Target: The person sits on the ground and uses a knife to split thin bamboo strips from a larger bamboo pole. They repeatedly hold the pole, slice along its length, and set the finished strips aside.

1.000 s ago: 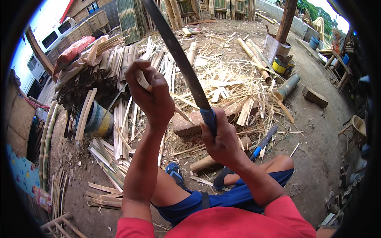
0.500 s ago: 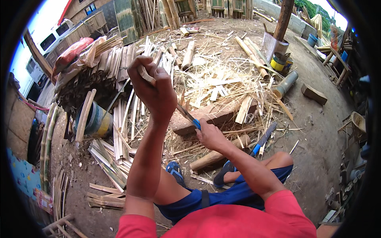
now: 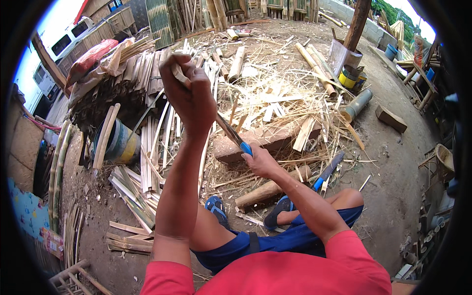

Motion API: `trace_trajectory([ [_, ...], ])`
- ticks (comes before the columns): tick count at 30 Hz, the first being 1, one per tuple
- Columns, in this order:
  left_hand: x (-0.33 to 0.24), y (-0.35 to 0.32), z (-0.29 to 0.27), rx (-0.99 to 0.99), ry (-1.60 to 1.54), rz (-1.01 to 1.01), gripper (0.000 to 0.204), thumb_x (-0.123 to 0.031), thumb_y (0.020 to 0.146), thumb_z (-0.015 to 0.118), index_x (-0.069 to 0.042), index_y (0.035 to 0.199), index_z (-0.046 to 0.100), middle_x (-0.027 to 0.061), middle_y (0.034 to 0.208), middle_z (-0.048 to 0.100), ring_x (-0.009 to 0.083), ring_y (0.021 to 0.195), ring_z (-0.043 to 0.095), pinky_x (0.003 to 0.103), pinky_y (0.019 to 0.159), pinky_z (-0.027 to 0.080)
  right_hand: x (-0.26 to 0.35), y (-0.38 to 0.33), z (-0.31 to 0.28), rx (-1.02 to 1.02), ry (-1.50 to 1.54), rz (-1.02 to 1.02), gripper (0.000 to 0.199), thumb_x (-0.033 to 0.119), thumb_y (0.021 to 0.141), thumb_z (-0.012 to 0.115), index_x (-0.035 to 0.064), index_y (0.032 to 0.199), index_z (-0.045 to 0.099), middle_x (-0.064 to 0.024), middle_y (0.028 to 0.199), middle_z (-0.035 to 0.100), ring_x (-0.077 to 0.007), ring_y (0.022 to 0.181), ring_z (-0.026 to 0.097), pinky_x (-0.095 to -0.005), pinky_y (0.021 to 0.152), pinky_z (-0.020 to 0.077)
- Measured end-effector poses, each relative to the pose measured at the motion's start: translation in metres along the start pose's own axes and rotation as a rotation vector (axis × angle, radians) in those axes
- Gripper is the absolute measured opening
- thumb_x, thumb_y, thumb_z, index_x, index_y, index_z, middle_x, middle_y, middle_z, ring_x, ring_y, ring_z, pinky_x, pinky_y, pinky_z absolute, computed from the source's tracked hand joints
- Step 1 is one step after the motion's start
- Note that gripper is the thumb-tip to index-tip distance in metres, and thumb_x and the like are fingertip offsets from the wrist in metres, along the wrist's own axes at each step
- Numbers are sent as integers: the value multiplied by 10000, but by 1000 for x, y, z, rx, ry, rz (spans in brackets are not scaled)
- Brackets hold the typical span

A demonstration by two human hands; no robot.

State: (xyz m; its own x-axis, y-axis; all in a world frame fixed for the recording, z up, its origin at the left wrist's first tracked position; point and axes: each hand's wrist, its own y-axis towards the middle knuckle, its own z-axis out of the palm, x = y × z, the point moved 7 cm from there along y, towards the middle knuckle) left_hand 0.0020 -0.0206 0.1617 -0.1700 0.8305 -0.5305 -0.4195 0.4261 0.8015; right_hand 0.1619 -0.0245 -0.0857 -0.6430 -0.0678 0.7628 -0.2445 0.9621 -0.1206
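Observation:
My left hand (image 3: 189, 96) is raised in front of me, closed around the top of a thin bamboo strip (image 3: 178, 73) that it holds upright. My right hand (image 3: 259, 161) grips the blue handle of a long-bladed knife (image 3: 230, 132), whose blade slants up-left behind my left hand against the strip. A thick wooden block (image 3: 268, 140) lies on the ground just beyond my right hand. A short round log (image 3: 270, 187) rests by my feet, which wear blue sandals (image 3: 216, 206).
Split bamboo slats (image 3: 147, 147) and shavings cover the ground ahead. A drum (image 3: 118, 142) holding slats stands at left. A second blue-handled knife (image 3: 327, 172) lies right of the log. Paint cans (image 3: 351, 77), a bamboo tube (image 3: 356, 104) and a wooden block (image 3: 391, 118) sit at right.
The knife was raised high a second ago; it has swung down so its blade now sits low behind my left hand. My left hand and the strip stayed raised.

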Motion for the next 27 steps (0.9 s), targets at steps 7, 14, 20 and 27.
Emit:
trace_trajectory([
  [7,12,3,-12,-49,44,-15,275,-31,806,466,-30,1078,508,-17,770,385,50,674,342,214,596,347,67,-41,-60,-551,277,-591,257,178,989,560,60,1173,425,-211,692,607,-427,634,633,-483,535,458],
  [14,11,4,-12,-43,-59,-49,287,13,812,468,-27,1095,502,-15,833,408,42,680,362,192,585,345,-41,31,36,65,-140,179,354,266,988,544,-23,1180,477,-341,936,657,-514,943,639,-563,822,504],
  [20,32,11,-19,18,-31,-34,316,-35,831,484,-10,1145,521,-32,790,419,46,664,345,199,602,336,16,7,19,-382,171,-583,268,198,981,577,69,1179,452,-236,762,640,-495,707,622,-561,602,457],
  [27,67,-6,-42,-39,95,-225,526,-142,867,521,40,1343,392,-3,882,445,70,703,361,220,640,342,-97,63,74,107,-210,220,348,290,969,573,-5,1134,491,-300,957,685,-502,905,653,-563,809,522],
])
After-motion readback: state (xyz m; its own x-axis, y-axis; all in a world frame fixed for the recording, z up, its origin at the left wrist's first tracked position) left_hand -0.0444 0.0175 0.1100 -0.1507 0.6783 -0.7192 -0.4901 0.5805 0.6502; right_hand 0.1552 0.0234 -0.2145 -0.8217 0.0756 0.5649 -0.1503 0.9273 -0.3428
